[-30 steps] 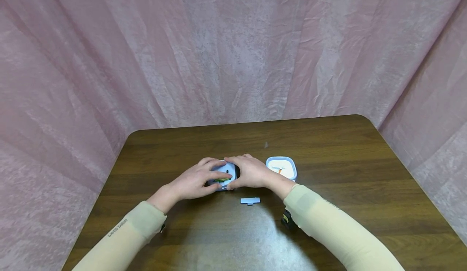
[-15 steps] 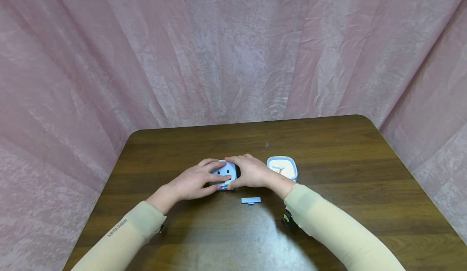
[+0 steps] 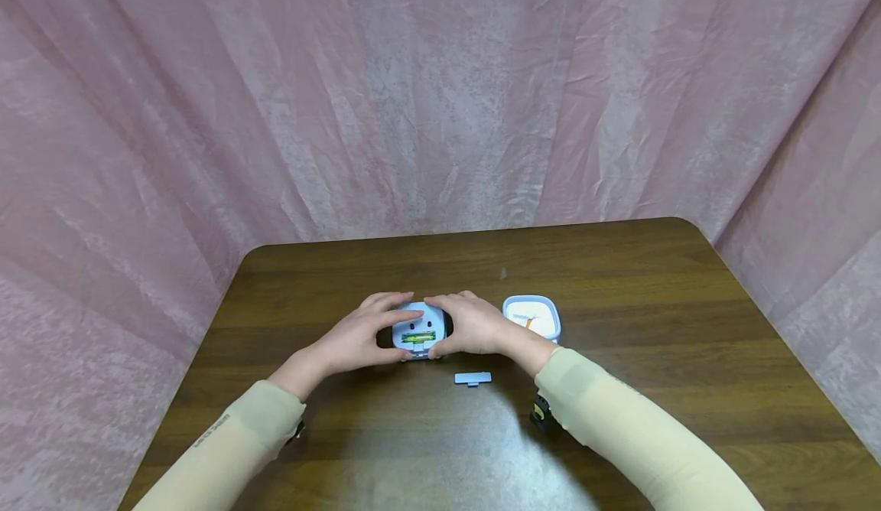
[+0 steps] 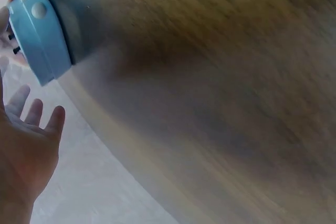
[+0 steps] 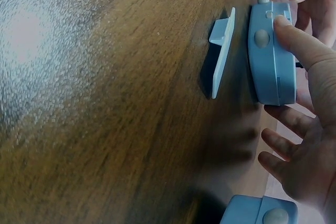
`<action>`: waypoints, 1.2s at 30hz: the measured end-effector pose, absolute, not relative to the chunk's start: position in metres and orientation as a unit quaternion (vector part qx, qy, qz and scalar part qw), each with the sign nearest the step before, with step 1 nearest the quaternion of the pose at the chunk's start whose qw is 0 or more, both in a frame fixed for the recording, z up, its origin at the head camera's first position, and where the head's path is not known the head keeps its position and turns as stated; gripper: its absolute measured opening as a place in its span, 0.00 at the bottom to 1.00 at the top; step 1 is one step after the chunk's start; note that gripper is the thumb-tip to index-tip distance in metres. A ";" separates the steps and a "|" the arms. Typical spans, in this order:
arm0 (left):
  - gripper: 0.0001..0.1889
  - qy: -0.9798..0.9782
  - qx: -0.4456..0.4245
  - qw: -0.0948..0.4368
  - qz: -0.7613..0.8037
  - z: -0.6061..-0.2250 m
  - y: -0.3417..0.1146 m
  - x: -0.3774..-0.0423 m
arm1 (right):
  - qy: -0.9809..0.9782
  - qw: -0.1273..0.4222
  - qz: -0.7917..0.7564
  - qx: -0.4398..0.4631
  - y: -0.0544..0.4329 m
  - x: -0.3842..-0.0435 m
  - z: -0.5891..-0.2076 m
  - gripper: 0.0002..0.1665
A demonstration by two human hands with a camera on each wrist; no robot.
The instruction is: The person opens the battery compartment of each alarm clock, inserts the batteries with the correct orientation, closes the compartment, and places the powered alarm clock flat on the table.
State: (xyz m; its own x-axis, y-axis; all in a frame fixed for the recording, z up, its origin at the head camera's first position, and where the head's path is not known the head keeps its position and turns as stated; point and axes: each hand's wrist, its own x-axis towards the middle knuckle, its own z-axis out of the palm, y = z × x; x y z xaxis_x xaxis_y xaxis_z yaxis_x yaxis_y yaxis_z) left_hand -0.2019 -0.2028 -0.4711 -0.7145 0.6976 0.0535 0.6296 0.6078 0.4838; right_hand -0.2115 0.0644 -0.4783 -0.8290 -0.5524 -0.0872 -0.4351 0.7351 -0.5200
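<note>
A light blue alarm clock (image 3: 428, 317) lies face down on the table, its back showing two dark knobs and an uncovered compartment with a green battery (image 3: 418, 337) inside. My right hand (image 3: 471, 323) holds its right side, thumb on the lower edge and fingers at the far edge. My left hand (image 3: 358, 335) is spread at the left side, thumb by the lower left edge and one finger over the back. In the left wrist view the clock (image 4: 42, 32) stands beyond the left hand's straight fingers. The blue battery cover (image 3: 473, 379) lies just in front of the clock.
A second light blue clock (image 3: 554, 323), face up with a white dial (image 3: 528, 310), sits to the right behind my right wrist. The brown wooden table (image 3: 619, 281) has a pink curtain (image 3: 440, 113) behind it.
My left hand has drawn back left from the clock's back, uncovering the battery in its compartment. The right hand keeps its hold; cover and second clock have not moved.
</note>
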 end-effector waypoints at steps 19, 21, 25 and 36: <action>0.52 0.916 0.263 0.131 0.272 -0.489 -0.215 -0.203 | 0.927 0.113 -0.243 -0.264 0.063 -0.212 -0.481 0.58; 0.50 0.916 0.262 0.132 0.274 -0.489 -0.214 -0.203 | 0.926 0.113 -0.243 -0.265 0.063 -0.211 -0.481 0.58; 0.48 0.914 0.258 0.134 0.282 -0.489 -0.214 -0.203 | 0.926 0.111 -0.243 -0.267 0.063 -0.211 -0.480 0.58; 0.49 0.916 0.269 0.119 0.274 -0.484 -0.212 -0.204 | 0.927 0.109 -0.234 -0.274 0.063 -0.211 -0.479 0.58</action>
State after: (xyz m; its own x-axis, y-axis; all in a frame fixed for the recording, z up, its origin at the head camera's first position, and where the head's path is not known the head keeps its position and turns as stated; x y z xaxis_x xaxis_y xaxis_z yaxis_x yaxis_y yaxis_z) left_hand -0.2040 -0.2122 -0.4842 -0.8271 0.5574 -0.0715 0.4266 0.7056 0.5658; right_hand -0.2114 0.0632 -0.4788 -0.8261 -0.5587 -0.0730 -0.4573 0.7406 -0.4924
